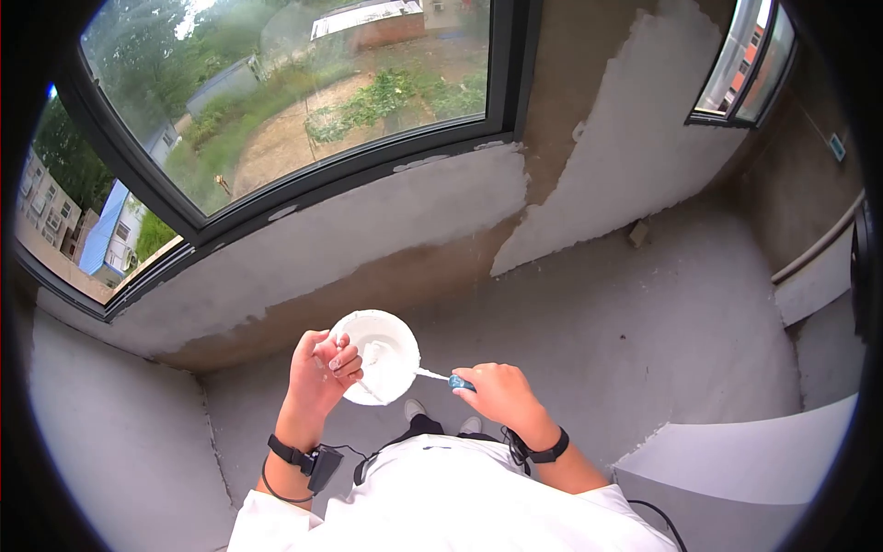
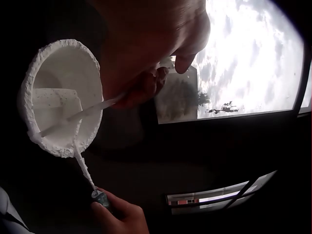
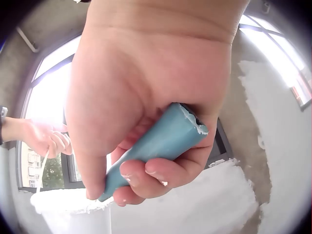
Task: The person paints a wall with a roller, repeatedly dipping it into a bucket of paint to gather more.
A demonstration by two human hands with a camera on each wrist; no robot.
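My left hand (image 1: 322, 363) holds up a white bucket (image 1: 410, 345) by its thin bail handle (image 2: 92, 108), the fingers curled round it. White paste coats the bucket's rim and lies inside. My right hand (image 1: 503, 391) grips the blue handle (image 3: 156, 141) of a putty knife (image 1: 430, 373), beside the bucket's right side. White paste covers the tool's narrow visible part, which reaches to the rim. In the left wrist view a broad pale flat shape (image 2: 56, 100) shows inside the bucket. Bits of white stick to the fingers of both hands.
A large dark-framed window (image 1: 359, 166) fills the wall ahead. Below it the wall has white coating (image 1: 395, 216) with a bare brown strip (image 1: 368, 285) underneath. A small block (image 1: 639, 234) lies on the grey floor (image 1: 589, 322) near the wall. A pipe (image 1: 819, 239) runs at right.
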